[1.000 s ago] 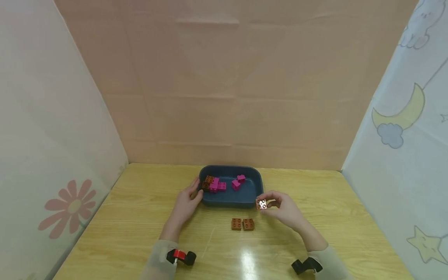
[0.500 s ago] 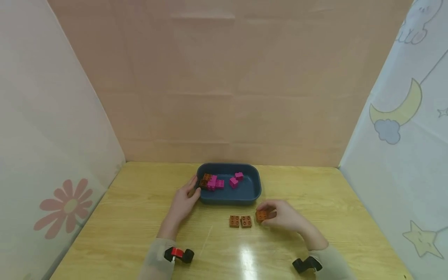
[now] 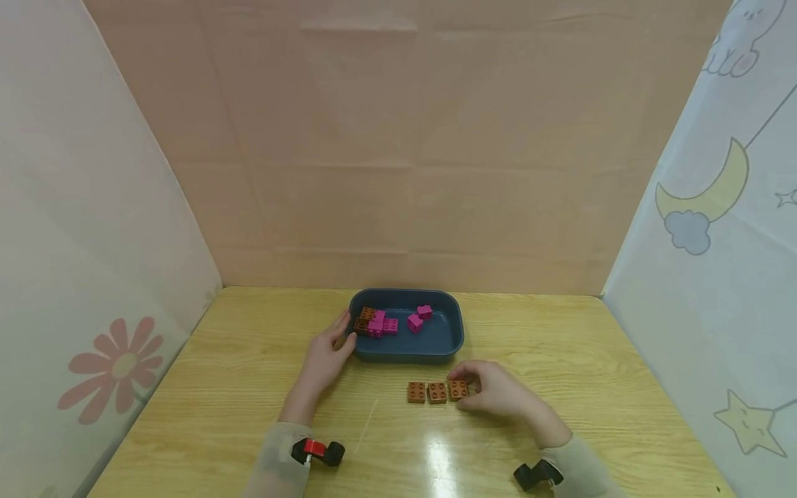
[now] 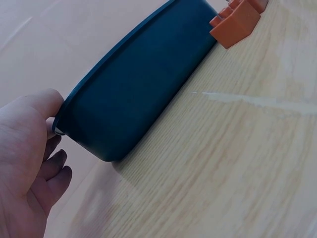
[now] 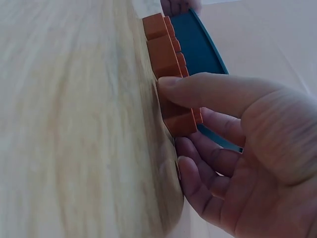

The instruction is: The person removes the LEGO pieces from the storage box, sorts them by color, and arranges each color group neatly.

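Note:
My right hand [image 3: 498, 391] pinches a brown toy building brick [image 3: 459, 390] between thumb and fingers, at the right end of a short row on the table. Left of it in that row are a middle brown brick [image 3: 437, 393] and another brown brick [image 3: 416, 392], studs up. In the right wrist view the thumb lies along the near side of the held brick [image 5: 179, 121], which stands on the wood. My left hand [image 3: 325, 356] holds the left end of a dark blue tray [image 3: 407, 358]; the left wrist view shows thumb and finger at the tray's rim [image 4: 124, 42].
Inside the tray, several pink bricks [image 3: 390, 326] and brown bricks [image 3: 368, 313] cluster at the left, with two pink bricks [image 3: 415, 323] right of the middle. The wooden table [image 3: 261, 332] ends at a beige back wall [image 3: 405, 207], with printed cloth at both sides.
My right hand has brought the brown brick down from the tray's front right corner to the table, then slid it left to the row's end. The left hand stays on the tray.

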A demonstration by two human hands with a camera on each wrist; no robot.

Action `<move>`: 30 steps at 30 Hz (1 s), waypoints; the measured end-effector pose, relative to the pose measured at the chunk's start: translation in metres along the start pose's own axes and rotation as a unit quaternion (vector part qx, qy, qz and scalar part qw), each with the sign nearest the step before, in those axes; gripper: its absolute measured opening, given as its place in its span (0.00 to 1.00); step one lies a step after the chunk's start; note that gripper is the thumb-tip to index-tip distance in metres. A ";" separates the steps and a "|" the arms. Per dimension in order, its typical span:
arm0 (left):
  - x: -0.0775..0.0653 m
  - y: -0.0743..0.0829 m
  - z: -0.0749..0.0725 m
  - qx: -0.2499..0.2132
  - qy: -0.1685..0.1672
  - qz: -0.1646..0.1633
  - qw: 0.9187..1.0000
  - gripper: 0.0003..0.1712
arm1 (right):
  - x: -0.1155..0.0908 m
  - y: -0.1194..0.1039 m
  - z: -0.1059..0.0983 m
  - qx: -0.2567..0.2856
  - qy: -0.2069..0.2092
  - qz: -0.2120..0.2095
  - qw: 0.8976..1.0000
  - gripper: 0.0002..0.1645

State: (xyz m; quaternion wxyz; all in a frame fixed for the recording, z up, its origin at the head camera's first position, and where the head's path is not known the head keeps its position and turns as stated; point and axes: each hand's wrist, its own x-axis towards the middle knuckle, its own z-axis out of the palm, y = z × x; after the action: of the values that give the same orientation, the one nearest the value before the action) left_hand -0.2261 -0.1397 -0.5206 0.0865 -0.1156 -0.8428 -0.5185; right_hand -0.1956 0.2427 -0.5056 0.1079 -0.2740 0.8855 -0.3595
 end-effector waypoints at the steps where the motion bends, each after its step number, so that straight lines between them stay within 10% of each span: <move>1: 0.000 0.000 0.000 0.000 0.001 -0.001 1.000 0.32 | 0.000 0.000 0.001 -0.001 0.001 0.001 1.000 0.26; 30: 0.001 -0.004 0.000 -0.005 -0.007 0.003 1.000 0.33 | 0.000 -0.005 0.005 -0.021 0.011 0.002 1.000 0.23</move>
State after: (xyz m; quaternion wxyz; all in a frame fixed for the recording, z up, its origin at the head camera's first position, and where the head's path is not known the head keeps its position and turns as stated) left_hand -0.2287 -0.1413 -0.5234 0.0817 -0.1216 -0.8403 -0.5220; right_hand -0.1917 0.2369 -0.5062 0.0928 -0.2708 0.8943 -0.3439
